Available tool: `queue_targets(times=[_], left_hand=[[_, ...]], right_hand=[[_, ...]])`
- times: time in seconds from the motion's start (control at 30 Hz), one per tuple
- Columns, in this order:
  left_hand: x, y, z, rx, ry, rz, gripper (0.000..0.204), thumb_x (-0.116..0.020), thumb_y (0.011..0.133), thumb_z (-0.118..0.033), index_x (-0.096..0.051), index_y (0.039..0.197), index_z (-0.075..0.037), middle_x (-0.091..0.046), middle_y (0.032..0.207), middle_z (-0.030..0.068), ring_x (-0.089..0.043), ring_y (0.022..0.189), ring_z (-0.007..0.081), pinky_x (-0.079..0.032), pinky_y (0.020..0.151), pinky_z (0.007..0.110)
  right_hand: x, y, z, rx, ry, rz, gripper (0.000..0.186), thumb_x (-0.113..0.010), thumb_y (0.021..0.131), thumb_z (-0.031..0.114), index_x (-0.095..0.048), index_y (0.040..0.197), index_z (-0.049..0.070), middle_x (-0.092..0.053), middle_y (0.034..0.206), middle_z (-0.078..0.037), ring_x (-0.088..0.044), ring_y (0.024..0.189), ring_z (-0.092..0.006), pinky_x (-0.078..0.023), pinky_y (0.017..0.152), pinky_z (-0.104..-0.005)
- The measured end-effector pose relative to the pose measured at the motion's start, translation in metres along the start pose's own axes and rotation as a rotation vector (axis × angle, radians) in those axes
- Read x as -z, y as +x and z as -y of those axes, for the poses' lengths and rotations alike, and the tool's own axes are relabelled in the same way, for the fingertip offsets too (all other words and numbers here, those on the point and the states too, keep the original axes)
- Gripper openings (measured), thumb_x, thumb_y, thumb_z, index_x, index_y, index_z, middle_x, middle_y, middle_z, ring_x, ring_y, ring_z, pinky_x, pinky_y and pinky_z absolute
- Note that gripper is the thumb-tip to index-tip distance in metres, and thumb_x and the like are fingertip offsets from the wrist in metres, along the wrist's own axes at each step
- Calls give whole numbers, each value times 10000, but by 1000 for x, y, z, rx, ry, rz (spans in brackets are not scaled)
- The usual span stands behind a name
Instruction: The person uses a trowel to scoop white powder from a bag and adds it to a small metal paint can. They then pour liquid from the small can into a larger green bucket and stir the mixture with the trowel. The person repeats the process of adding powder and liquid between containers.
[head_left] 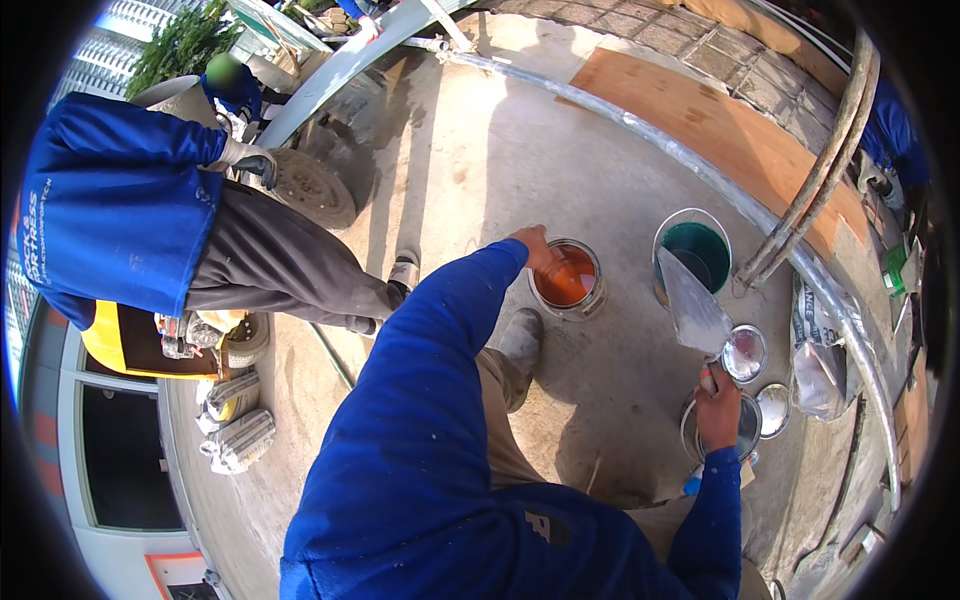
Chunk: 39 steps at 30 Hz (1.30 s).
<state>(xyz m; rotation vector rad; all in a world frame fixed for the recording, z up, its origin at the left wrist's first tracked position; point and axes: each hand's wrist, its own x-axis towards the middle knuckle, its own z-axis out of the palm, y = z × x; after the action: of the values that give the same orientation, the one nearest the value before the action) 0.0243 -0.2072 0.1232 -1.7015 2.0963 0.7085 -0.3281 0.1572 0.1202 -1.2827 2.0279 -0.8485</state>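
Observation:
My left hand [534,248] reaches out and grips the near-left rim of an open metal paint can [590,303]. Orange-red paint [568,280] shows inside it, and the fingertips hook over the edge. In my right hand [717,408] is a pointing trowel, held by its handle. Its grey, smeared triangular blade [692,305] points away from me and overlaps the rim of a pail of dark green liquid [708,245]. Beneath my right hand stands another open can [748,425], partly hidden. Two round metal lids [744,353] lie beside it.
A metal pipe [640,125] curves past the pail, with upright poles [825,165] and brown plywood [700,120] nearby. A co-worker in blue [130,200] stands at left by a round dusty tub [310,190]. Other people work at the back and right edge. Bags [238,440] lie left.

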Motion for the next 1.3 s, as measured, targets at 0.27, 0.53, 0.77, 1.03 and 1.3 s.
queue_targets(times=[0.27,0.53,0.77,1.03,1.3], left_hand=[[7,-3,-17,18,15,-25,893,-796,762,-323,-492,1523,30,-674,1352,309,-648,1293,430,-528,1085,442],[11,6,-27,0,17,-111,827,-736,793,-288,-495,1521,22,-688,1315,316,-657,1269,433,-526,1083,443],[10,-4,-39,-82,7,-154,774,-731,819,-302,-523,1490,22,-663,1334,341,-639,1285,447,-514,1111,449],[17,-14,-107,-344,2,-177,706,-715,855,-298,-548,1479,-13,-626,1395,328,-590,1336,449,-466,1147,455],[30,-14,-157,-469,-13,-183,666,-716,882,-314,-577,1459,-11,-632,1420,298,-605,1334,425,-474,1139,436]], right_hand=[[7,-5,-3,-65,32,31,517,-726,833,47,-669,1336,-62,-724,1219,-288,-703,1135,-446,-525,1012,-457],[14,-13,-2,-33,62,-1,492,-724,831,50,-682,1314,-38,-726,1215,-271,-698,1127,-453,-536,988,-464],[24,-19,-14,-28,49,-28,469,-712,832,108,-703,1295,30,-714,1171,-271,-680,1080,-479,-542,943,-512],[37,-32,-22,-24,39,-81,432,-705,841,140,-718,1266,65,-716,1201,-236,-685,1058,-467,-559,919,-515],[49,-44,-37,-142,30,-131,467,-706,854,146,-711,1313,58,-715,1217,-246,-686,1082,-466,-551,942,-517]])
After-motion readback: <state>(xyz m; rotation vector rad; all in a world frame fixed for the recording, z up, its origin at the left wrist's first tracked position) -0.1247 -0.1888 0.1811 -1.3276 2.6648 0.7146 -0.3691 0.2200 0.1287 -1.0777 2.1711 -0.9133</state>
